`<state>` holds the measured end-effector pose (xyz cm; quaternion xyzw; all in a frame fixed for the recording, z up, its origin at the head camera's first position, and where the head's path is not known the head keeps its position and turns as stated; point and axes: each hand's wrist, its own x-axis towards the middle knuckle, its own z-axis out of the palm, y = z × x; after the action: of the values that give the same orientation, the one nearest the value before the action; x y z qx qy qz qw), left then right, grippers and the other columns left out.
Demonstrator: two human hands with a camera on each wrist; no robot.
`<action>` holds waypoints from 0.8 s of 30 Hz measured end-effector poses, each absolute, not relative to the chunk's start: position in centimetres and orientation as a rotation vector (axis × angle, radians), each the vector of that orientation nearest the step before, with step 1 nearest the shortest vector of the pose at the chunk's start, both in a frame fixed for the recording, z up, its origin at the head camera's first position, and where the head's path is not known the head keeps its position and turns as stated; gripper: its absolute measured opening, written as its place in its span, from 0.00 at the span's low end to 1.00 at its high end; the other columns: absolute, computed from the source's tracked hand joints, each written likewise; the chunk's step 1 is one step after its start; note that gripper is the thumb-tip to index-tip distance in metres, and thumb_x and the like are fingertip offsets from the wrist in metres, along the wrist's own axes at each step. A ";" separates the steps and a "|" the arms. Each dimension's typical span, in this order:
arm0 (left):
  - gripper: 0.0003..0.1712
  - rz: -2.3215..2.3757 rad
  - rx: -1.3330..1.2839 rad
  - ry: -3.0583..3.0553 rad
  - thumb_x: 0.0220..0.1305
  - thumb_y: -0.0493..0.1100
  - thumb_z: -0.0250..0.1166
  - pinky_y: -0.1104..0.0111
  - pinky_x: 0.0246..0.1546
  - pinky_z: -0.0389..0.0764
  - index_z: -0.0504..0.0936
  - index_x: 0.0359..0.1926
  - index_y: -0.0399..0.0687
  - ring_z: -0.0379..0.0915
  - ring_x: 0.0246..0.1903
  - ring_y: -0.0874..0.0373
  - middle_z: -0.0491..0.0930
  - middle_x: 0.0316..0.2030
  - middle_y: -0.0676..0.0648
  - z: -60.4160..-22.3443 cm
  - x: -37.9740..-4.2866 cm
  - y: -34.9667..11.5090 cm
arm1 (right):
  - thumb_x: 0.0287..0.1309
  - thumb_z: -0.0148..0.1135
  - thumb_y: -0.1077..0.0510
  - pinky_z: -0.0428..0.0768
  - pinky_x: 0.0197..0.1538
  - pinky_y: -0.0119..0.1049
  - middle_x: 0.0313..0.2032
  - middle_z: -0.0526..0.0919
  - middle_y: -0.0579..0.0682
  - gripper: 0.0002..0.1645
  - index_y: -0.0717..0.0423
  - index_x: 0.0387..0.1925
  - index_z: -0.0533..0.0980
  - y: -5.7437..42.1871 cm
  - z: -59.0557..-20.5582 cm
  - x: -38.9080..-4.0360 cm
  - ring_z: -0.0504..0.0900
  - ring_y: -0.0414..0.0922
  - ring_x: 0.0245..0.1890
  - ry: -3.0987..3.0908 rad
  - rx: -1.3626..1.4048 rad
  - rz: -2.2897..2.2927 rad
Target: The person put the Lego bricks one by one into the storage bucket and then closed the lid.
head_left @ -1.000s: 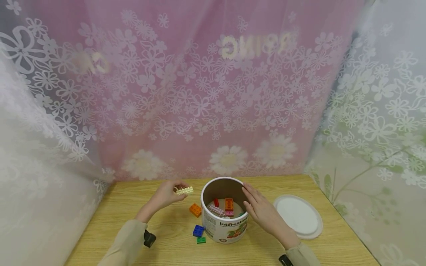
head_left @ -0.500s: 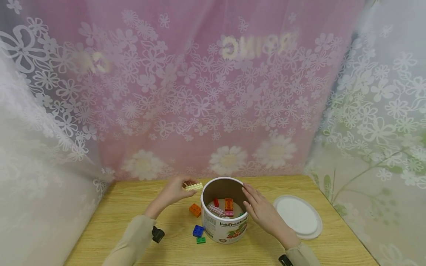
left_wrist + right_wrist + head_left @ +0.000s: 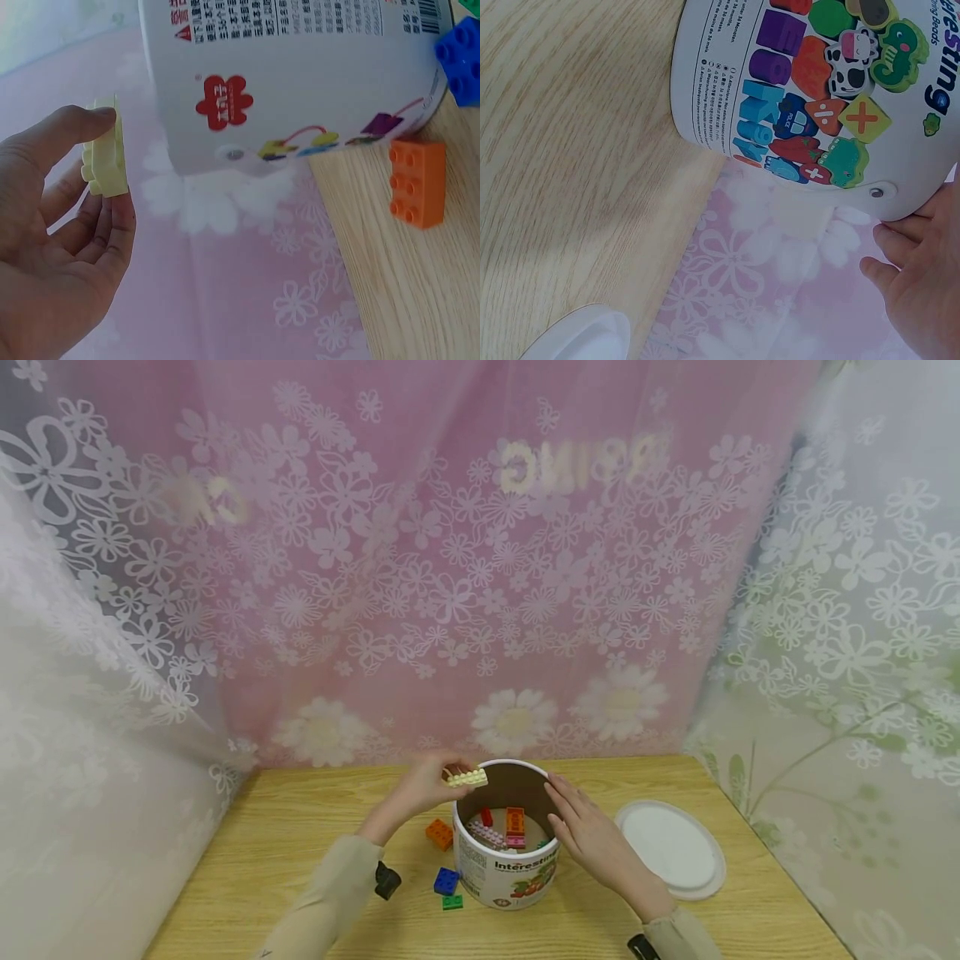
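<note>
A pale yellow toy brick [image 3: 467, 778] is pinched between the thumb and fingers of the left hand [image 3: 424, 785], the grip closed to the brick's thickness. The brick is held at the far left of the bucket's mouth in the head view; in the left wrist view it appears apart from the printed wall of the white bucket [image 3: 504, 883]. The right hand [image 3: 596, 839] is laid on the bucket's right rim with its fingers extended and loosely spread, in contact but not curled round it. Inside the bucket are seen a red brick [image 3: 487, 817], an orange brick [image 3: 515, 821], a pink brick [image 3: 515, 842] and pale pink studded pieces [image 3: 487, 835]. On the wood-grain table [image 3: 570, 935], a second orange brick [image 3: 439, 834], a blue brick [image 3: 446, 882] and a small green brick [image 3: 452, 902] are placed just left of the bucket. A round white lid [image 3: 670, 847] is laid to the right, near the right hand.
</note>
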<state>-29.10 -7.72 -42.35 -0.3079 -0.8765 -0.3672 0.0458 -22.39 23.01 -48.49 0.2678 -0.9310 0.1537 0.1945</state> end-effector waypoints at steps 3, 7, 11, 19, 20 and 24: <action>0.13 -1.103 -0.984 -2.652 0.60 0.40 0.74 0.65 0.41 0.83 0.87 0.47 0.46 0.80 0.39 0.55 0.85 0.41 0.49 -42.4 -29.2 -6.7 | 0.78 0.50 0.49 0.60 0.74 0.55 0.77 0.59 0.55 0.33 0.62 0.75 0.62 23.0 -48.4 -22.4 0.60 0.54 0.75 -2.625 0.751 0.430; 0.12 -1.080 -1.025 -2.617 0.59 0.39 0.75 0.68 0.38 0.83 0.87 0.45 0.46 0.80 0.38 0.55 0.85 0.40 0.48 -42.5 -29.3 -5.4 | 0.78 0.50 0.49 0.60 0.74 0.55 0.76 0.60 0.57 0.33 0.62 0.75 0.63 23.1 -48.5 -22.4 0.62 0.55 0.75 -2.619 0.756 0.414; 0.12 -1.059 -1.057 -2.598 0.59 0.39 0.75 0.71 0.36 0.82 0.87 0.45 0.46 0.81 0.37 0.55 0.85 0.39 0.48 -42.8 -29.5 -4.3 | 0.78 0.50 0.49 0.60 0.74 0.54 0.76 0.61 0.57 0.33 0.61 0.75 0.62 23.1 -48.5 -22.4 0.61 0.55 0.75 -2.625 0.753 0.419; 0.12 -1.082 -1.065 -2.631 0.62 0.40 0.74 0.66 0.42 0.84 0.87 0.47 0.47 0.81 0.40 0.56 0.85 0.42 0.48 -43.9 -29.9 -2.7 | 0.75 0.55 0.53 0.61 0.74 0.54 0.77 0.59 0.55 0.34 0.61 0.75 0.62 23.1 -48.4 -22.4 0.61 0.55 0.75 -2.629 0.750 0.427; 0.12 -1.089 -1.066 -2.631 0.62 0.39 0.74 0.65 0.43 0.84 0.87 0.47 0.47 0.81 0.40 0.55 0.85 0.42 0.48 -44.0 -29.9 -2.6 | 0.75 0.55 0.53 0.61 0.74 0.54 0.77 0.59 0.55 0.34 0.61 0.75 0.62 23.1 -48.4 -22.4 0.61 0.55 0.75 -2.632 0.749 0.421; 0.11 -1.107 -1.059 -2.641 0.63 0.40 0.73 0.63 0.44 0.84 0.87 0.47 0.46 0.81 0.41 0.54 0.85 0.42 0.48 -44.5 -30.1 -2.3 | 0.75 0.54 0.53 0.61 0.74 0.54 0.77 0.59 0.55 0.33 0.62 0.75 0.62 23.0 -48.4 -22.4 0.61 0.55 0.75 -2.636 0.754 0.434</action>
<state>-30.12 -2.28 -44.48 -0.3465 -0.8642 -0.3621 0.0442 -22.45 23.02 -48.37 0.2670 -0.9338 0.1537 0.1818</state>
